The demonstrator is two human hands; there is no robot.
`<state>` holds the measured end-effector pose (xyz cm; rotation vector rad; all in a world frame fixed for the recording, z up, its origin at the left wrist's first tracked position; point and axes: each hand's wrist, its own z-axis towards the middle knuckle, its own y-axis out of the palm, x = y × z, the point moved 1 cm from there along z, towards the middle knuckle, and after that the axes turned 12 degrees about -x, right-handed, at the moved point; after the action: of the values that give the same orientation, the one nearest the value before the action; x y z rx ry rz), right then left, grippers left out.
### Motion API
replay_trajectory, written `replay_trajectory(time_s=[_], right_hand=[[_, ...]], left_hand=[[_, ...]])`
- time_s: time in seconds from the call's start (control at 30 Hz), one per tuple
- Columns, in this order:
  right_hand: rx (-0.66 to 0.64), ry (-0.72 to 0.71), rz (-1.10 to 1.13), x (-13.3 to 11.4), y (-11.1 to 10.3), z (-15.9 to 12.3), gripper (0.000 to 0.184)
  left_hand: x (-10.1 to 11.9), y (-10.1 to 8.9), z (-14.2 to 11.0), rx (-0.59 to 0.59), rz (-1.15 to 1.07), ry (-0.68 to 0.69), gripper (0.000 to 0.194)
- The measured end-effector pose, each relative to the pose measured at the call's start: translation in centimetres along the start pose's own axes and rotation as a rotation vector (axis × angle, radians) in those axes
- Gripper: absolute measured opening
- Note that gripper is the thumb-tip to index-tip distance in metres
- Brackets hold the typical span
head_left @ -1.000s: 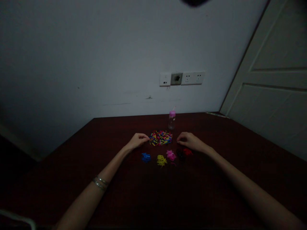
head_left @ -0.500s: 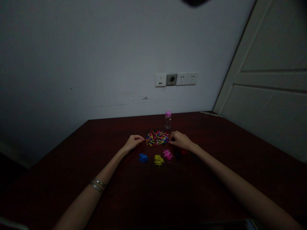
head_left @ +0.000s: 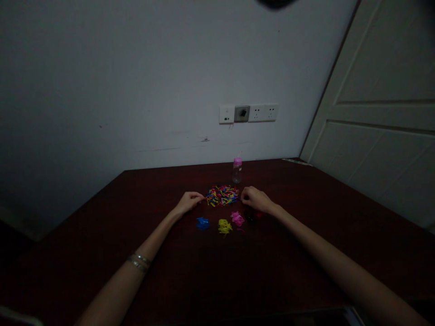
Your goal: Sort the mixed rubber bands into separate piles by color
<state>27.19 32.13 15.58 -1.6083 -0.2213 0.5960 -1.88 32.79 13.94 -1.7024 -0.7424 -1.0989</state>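
Note:
A mixed pile of small multicoloured loops, like little elastic bands (head_left: 222, 195), lies on the dark red table. At its left edge, my left hand (head_left: 188, 202) has thumb and finger pinched together, touching the outermost pieces. My right hand (head_left: 256, 199) is curled just off the right edge, fingertips together and low over the table; anything in them is too small to make out. Nearer to me are a blue heap (head_left: 203, 223), a yellow heap (head_left: 224, 227) and a pink heap (head_left: 237, 219). A dark heap (head_left: 250, 218) sits below my right hand, with dim red pieces (head_left: 259, 215) beside it.
Behind the pile stands a clear bottle with a pink lid (head_left: 237, 171). The table (head_left: 163, 181) meets a pale wall with several switch and socket plates (head_left: 248, 113). A white panelled door (head_left: 380, 113) rises on the right. The light is dim.
My right hand has drawn slightly right, away from the pile's edge. My left hand stays pinched at the left edge. The view has shifted a little.

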Motion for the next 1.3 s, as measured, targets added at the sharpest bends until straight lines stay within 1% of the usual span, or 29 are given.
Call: replay_trajectory(time_s=[0.17,0.3,0.43,0.53,0.6,0.73,0.83,0.93,1.07,1.3], right_hand=[[0.016,0.01,0.013,0.3,-0.1,0.0,0.008],[0.041,0.007,0.026,0.7,-0.9,-0.3,0.009],[0.062,-0.059,0.06,0.7,-1.9,-1.3,0.008],[0.079,-0.154,0.103,0.1,-2.3,-3.1,0.006],[0.066,-0.19,0.116,-0.7,-2.1,-4.8,0.006],[0.012,-0.204,0.109,-2.1,-1.4,-8.3,0.007],[-0.003,-0.205,0.082,-2.6,-0.6,-9.9,0.009],[-0.01,-0.222,0.031,-2.8,0.0,-10.3,0.01],[0.0,-0.231,-0.028,-2.9,0.3,-10.2,0.012],[-0.007,-0.203,0.004,-2.9,0.2,-10.5,0.01]], left_hand=[[0.2,0.1,-0.2,0.005,0.011,0.024,0.036],[0.1,0.1,-0.2,0.006,0.024,0.019,0.036],[0.1,0.1,-0.1,0.004,0.026,0.007,0.035],[0.1,0.1,0.0,0.003,0.04,0.014,0.034],[0.0,0.1,0.0,0.004,0.055,0.026,0.034],[-0.1,0.2,0.1,0.018,0.06,0.04,0.032],[-0.1,0.3,0.1,0.036,0.064,0.033,0.03],[0.0,0.5,0.0,0.057,0.078,0.037,0.028],[0.1,0.7,-0.1,0.078,0.099,0.033,0.025],[0.1,0.7,-0.1,0.089,0.093,0.036,0.024]])
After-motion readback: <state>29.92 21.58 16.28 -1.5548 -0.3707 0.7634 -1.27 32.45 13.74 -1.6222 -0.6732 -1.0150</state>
